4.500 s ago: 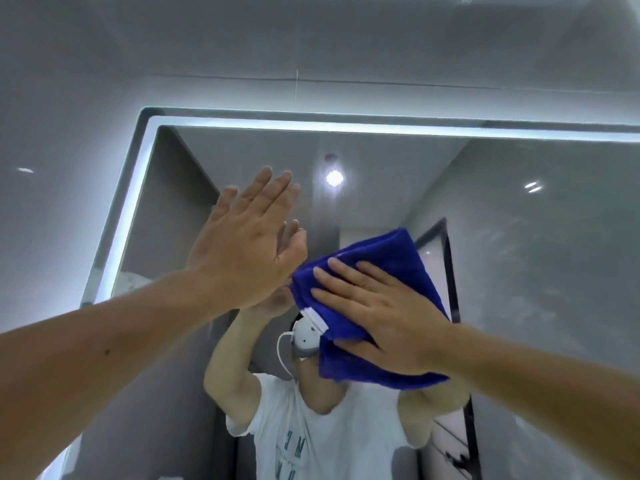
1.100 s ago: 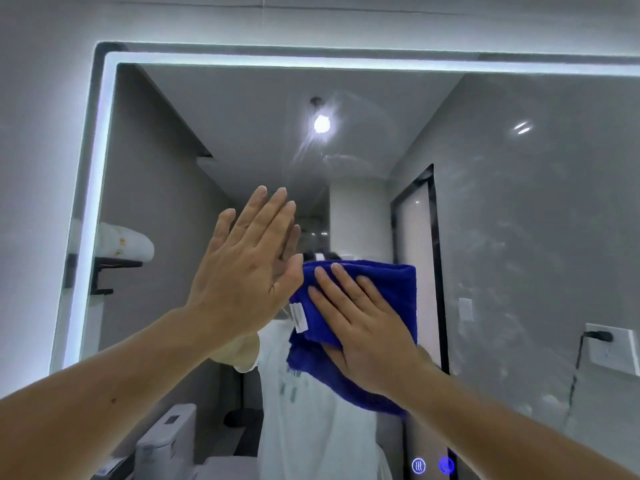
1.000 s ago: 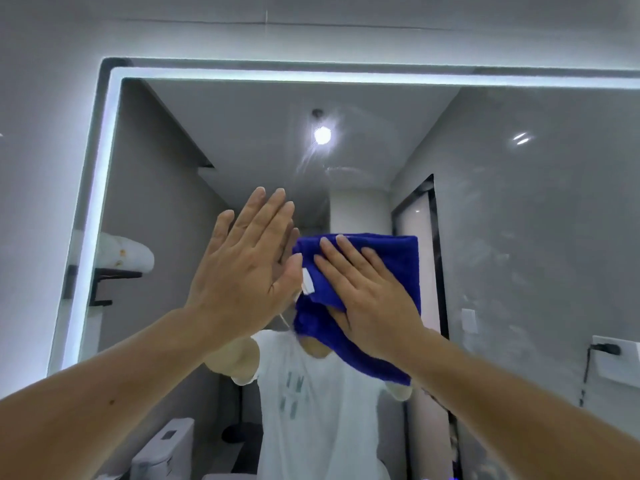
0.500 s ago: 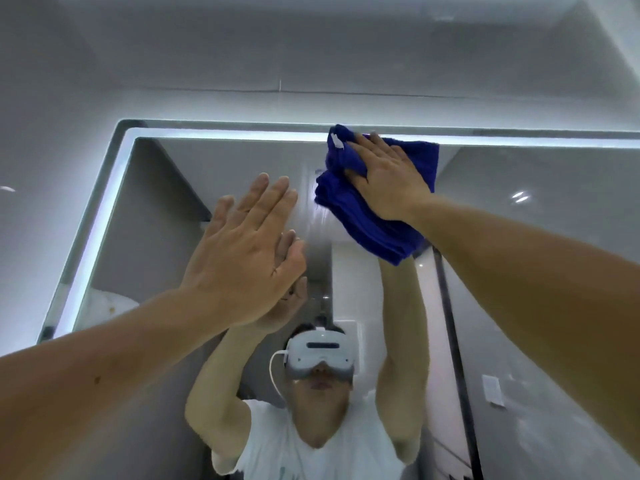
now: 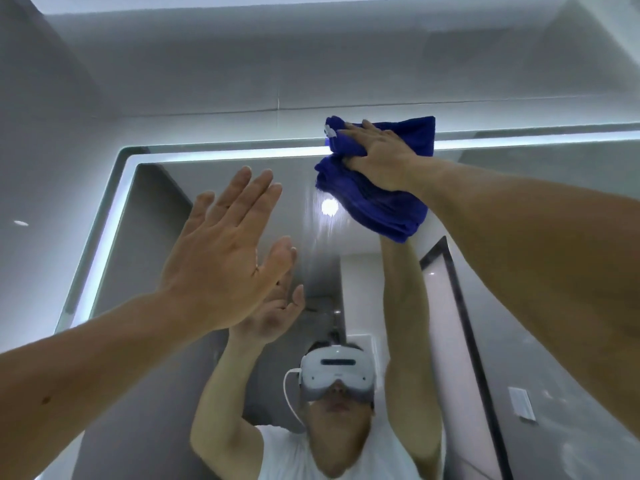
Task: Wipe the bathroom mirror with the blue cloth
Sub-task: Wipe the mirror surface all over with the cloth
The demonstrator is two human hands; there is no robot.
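The bathroom mirror point(image 5: 156, 271) fills the lower view, with a lit strip running round its edge. A folded blue cloth point(image 5: 388, 209) lies against the glass at the mirror's top edge, right of centre, and its upper part overlaps the lit strip. My right hand point(image 5: 379, 157) presses on the cloth with straight fingers, arm stretched up. My left hand point(image 5: 225, 251) is raised lower and to the left, flat against the glass with fingers straight and nothing in it.
The grey tiled wall point(image 5: 242, 81) rises above the mirror to the ceiling. The lit strip point(image 5: 207, 155) runs along the top and down the left side. The glass reflects a person in a white headset, a ceiling lamp and a dark door frame.
My right hand has slid the cloth from the mirror's middle up to its top edge, now overlapping the lit strip. The view has tilted upward. My left hand has stayed on the glass.
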